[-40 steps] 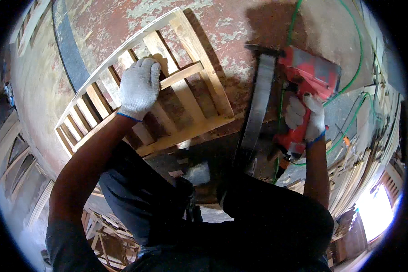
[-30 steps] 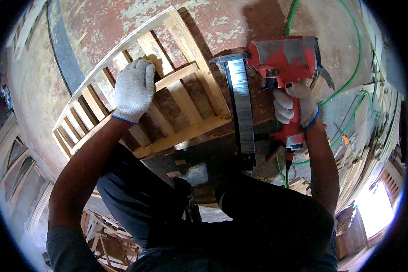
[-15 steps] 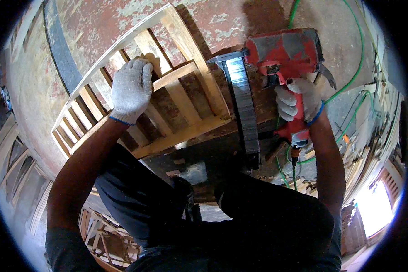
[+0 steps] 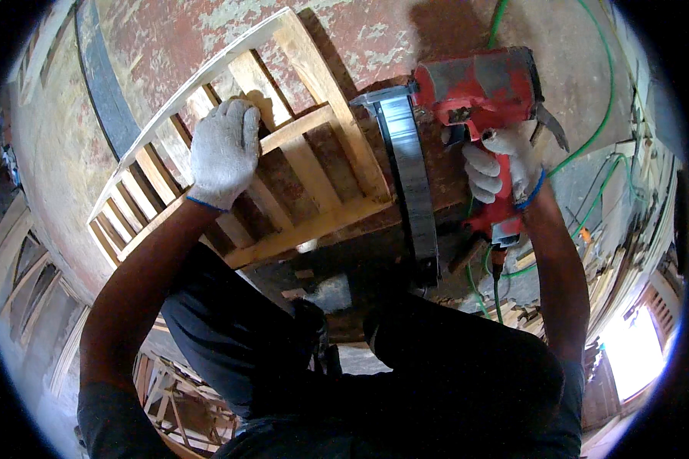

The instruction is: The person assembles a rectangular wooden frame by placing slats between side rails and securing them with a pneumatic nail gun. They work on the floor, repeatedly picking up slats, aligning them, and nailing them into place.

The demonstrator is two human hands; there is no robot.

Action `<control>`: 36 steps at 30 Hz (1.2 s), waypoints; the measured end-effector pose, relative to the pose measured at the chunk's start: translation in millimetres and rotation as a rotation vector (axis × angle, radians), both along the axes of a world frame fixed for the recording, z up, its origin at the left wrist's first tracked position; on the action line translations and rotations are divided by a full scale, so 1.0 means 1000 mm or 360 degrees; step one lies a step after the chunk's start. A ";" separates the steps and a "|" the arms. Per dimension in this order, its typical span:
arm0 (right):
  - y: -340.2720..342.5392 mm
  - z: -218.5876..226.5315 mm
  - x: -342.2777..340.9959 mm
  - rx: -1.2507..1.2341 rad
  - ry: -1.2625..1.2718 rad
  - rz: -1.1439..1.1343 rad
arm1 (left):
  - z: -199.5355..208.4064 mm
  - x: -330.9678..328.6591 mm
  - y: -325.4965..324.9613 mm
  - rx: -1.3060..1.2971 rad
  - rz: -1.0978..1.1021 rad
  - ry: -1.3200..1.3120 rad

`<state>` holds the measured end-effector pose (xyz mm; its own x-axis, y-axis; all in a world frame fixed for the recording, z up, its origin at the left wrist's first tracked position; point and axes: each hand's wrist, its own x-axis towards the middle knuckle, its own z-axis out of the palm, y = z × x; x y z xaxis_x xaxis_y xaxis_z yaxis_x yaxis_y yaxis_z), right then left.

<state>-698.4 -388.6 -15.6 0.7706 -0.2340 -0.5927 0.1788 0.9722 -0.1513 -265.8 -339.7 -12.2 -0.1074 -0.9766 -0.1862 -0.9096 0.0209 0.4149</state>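
Observation:
A pale wooden slatted frame (image 4: 314,153) lies flat on a worn, red-stained work surface (image 4: 207,38). My left hand (image 4: 223,151), in a white knit glove, presses down on the slats near the frame's middle. In a white glove with a blue cuff, my right hand (image 4: 501,172) grips the handle of a red pneumatic nail gun (image 4: 478,80). Its long dark magazine (image 4: 409,176) runs along the frame's right end, with the nose at the frame's upper right corner. A green air hose (image 4: 589,145) trails from the gun's handle.
My dark-trousered legs (image 4: 436,359) fill the lower middle. More wooden frames (image 4: 168,390) are stacked on the floor at lower left. Cluttered offcuts and tools (image 4: 628,222) lie at the right. A dark curved strip (image 4: 99,84) lies on the surface at upper left.
My right hand swung the nail gun from beside the frame up to its right end, turning the magazine along the edge. My left hand stayed pressed on the slats.

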 end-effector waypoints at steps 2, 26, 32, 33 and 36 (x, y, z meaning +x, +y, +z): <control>-0.003 -0.001 0.002 0.0008 0.0022 0.0033 | -0.001 0.001 0.000 0.0002 -0.0012 -0.0032; -0.015 -0.027 -0.010 -0.0078 -0.0105 0.0062 | -0.004 0.001 -0.002 -0.0006 -0.0026 -0.0064; -0.006 -0.026 0.000 -0.0024 -0.0024 0.0050 | -0.004 0.006 0.003 -0.0064 -0.0051 -0.0091; -0.003 -0.021 -0.001 -0.0046 0.0056 0.0022 | -0.005 0.008 0.003 -0.0095 -0.0071 -0.0105; 0.003 -0.005 0.002 -0.0155 0.0323 -0.0068 | -0.011 0.002 -0.004 -0.0098 -0.0110 -0.0081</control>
<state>-696.9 -386.0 -20.4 0.6262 -0.3273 -0.7077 0.1756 0.9435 -0.2809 -264.0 -343.3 -23.0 -0.1669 -0.9770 -0.1327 -0.9250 0.1085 0.3641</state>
